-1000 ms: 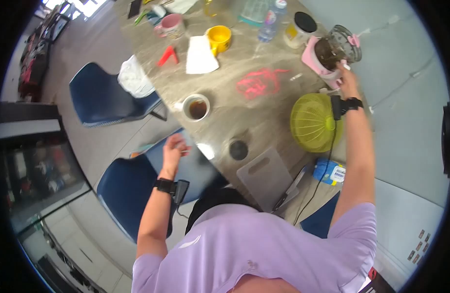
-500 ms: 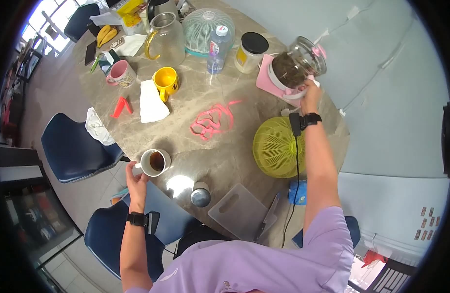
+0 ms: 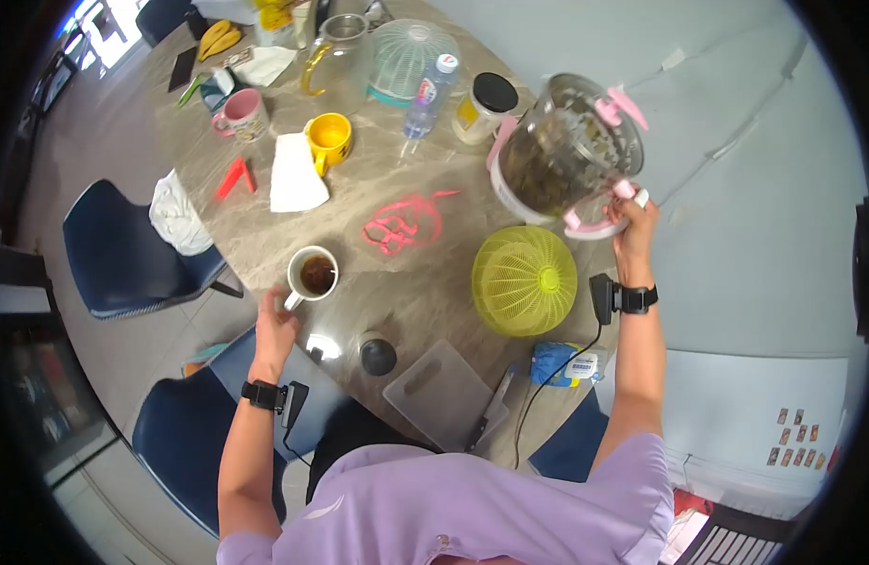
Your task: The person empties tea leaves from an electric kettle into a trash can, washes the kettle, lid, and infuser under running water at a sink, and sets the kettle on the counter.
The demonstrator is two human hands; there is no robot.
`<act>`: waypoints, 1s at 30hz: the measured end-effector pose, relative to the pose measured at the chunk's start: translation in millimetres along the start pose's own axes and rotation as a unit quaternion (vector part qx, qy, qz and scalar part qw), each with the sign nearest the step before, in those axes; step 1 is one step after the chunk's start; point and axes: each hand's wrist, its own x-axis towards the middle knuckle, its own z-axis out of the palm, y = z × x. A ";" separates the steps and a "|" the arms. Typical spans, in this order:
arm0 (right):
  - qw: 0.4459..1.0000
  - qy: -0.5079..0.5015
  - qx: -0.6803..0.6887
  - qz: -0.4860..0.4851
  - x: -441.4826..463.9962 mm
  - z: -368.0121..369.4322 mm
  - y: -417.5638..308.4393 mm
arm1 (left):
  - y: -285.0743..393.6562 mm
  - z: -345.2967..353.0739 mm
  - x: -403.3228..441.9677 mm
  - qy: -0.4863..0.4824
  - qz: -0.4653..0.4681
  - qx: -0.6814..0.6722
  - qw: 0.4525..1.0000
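My right hand (image 3: 635, 226) is closed round the pink-and-white handle of a glass kettle (image 3: 547, 160) at the table's right side. Dark leaves and liquid fill its lower part, and its pink lid catch sticks up. The kettle is tilted in view and looks raised off the table. My left hand (image 3: 277, 325) is just beside the handle of a white mug (image 3: 307, 292), its fingers loosely apart. Dark liquid stands in this mug. A yellow-green mesh basket (image 3: 527, 282) lies upside down below the kettle.
Around the marble table (image 3: 397, 306) are a yellow mug (image 3: 331, 137), a pink mug (image 3: 243, 113), a glass pitcher (image 3: 343, 75), a bottle (image 3: 427, 99) and a lidded jar (image 3: 486, 108). A knife (image 3: 493, 410) lies on a cutting board (image 3: 439, 395) near me, beside a dark-lidded container (image 3: 378, 356).
My right hand has lifted the kettle from its pink base, bringing it closer to me. My left hand has let go of the white mug's handle, which now points more towards me.
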 end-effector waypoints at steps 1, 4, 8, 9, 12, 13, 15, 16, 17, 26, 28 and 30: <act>0.999 -0.026 -0.024 0.006 -10.3 6.9 -4.3 | 0.7 -7.4 -5.1 0.034 0.027 0.035 0.998; 0.989 -0.124 -0.075 0.038 -38.2 26.8 -13.2 | 14.3 -35.7 -10.0 0.051 0.096 0.109 0.988; 0.955 -0.239 -0.171 0.036 -76.0 69.8 -33.2 | 128.2 -67.2 -13.6 -0.160 0.112 -0.118 0.974; 0.946 -0.261 -0.187 0.036 -86.0 82.8 -40.0 | 148.5 -68.4 -13.5 -0.193 0.141 -0.144 0.960; 0.915 -0.323 -0.242 -0.004 -98.2 108.7 -45.8 | 193.5 -72.6 -11.8 -0.320 0.178 -0.170 0.915; 0.906 -0.335 -0.257 -0.007 -101.8 117.6 -50.7 | 199.5 -71.8 -10.3 -0.338 0.185 -0.147 0.911; 0.889 -0.355 -0.288 -0.008 -111.5 133.4 -62.1 | 204.5 -72.1 -9.3 -0.378 0.198 -0.098 0.899; 0.881 -0.355 -0.314 -0.001 -113.5 139.1 -65.6 | 201.2 -74.0 -8.9 -0.372 0.188 -0.094 0.904; 0.870 -0.361 -0.335 -0.021 -115.1 142.8 -64.2 | 196.6 -76.7 -10.5 -0.367 0.176 -0.086 0.909; 0.792 -0.401 -0.448 -0.102 -121.0 182.2 -80.2 | 161.1 -90.8 -23.9 -0.375 0.152 -0.137 0.904; 0.780 -0.411 -0.453 -0.134 -121.3 189.9 -80.0 | 156.2 -94.9 -26.4 -0.376 0.135 -0.150 0.904; 0.764 -0.435 -0.457 -0.135 -121.5 197.4 -80.9 | 152.1 -100.8 -29.0 -0.391 0.106 -0.166 0.899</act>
